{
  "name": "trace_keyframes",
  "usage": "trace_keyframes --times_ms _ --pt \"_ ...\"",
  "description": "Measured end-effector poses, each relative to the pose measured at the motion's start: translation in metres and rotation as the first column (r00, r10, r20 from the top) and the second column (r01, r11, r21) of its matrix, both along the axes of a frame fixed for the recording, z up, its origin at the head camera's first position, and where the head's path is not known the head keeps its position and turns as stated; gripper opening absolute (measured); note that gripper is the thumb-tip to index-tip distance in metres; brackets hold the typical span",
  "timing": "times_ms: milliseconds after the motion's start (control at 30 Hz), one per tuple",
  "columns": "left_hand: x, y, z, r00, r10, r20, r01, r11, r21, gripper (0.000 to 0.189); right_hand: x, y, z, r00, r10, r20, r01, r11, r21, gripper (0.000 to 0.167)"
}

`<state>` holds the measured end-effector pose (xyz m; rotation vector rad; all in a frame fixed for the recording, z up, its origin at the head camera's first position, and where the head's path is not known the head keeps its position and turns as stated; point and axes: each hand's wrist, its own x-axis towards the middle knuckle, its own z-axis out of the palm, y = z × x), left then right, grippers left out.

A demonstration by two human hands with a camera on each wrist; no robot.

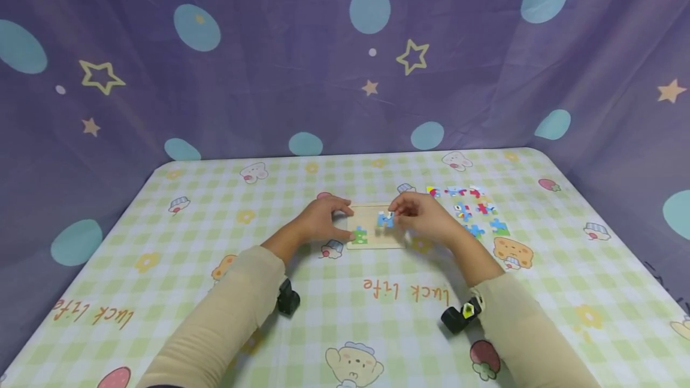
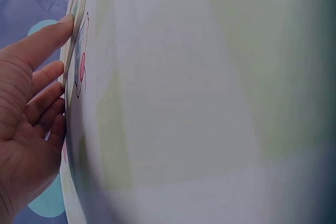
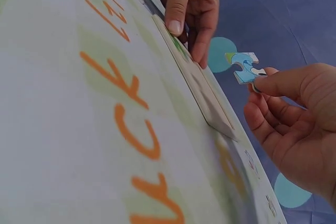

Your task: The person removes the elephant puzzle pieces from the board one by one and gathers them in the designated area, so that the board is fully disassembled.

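Note:
A blue jigsaw piece [image 3: 244,69] is pinched between the thumb and fingers of my right hand [image 1: 426,218], raised over the wooden puzzle board [image 1: 380,243]. My left hand [image 1: 322,219] rests at the board's left edge. Its thumb presses near the corner beside a green jigsaw piece [image 1: 359,236], and its other fingers spread along the edge toward the far side. That green piece lies inside the board's near left corner. In the left wrist view, the left thumb [image 2: 50,40] touches the board's thin edge.
Several loose jigsaw pieces [image 1: 482,209] lie to the right of the board, beyond my right hand. A checked tablecloth [image 1: 205,316] with printed figures covers the table. Behind it hangs a purple curtain [image 1: 269,76].

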<state>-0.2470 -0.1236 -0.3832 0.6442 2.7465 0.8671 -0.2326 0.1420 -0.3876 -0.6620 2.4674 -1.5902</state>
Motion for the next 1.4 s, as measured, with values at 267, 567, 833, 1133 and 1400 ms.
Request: trace_keyframes --times_ms 267,567,833,1133,1400 --pt "-0.001 0.000 -0.001 1.000 -0.004 0.002 0.004 1.000 0.004 0.048 0.004 0.016 0.002 1.000 -0.019 0.010 0.019 1.000 -0.021 0.020" --pt "-0.001 -0.002 -0.002 1.000 -0.006 -0.005 0.006 1.000 0.000 0.049 0.001 0.037 0.000 0.999 -0.048 0.022 0.048 0.999 0.006 0.018" --pt "0.000 -0.002 -0.002 1.000 0.004 0.002 -0.004 1.000 0.002 0.049 0.002 0.055 0.001 0.996 -0.087 0.032 0.086 0.996 0.038 0.019" --pt "0.000 -0.001 -0.002 1.000 0.008 0.009 -0.008 1.000 0.001 0.049 0.000 0.077 0.003 0.983 -0.161 0.092 0.154 0.985 0.078 0.022" --pt "0.000 -0.001 -0.002 1.000 0.006 0.011 -0.006 1.000 -0.003 0.050 -0.008 0.092 0.003 0.964 -0.221 0.146 0.207 0.973 0.102 0.031"
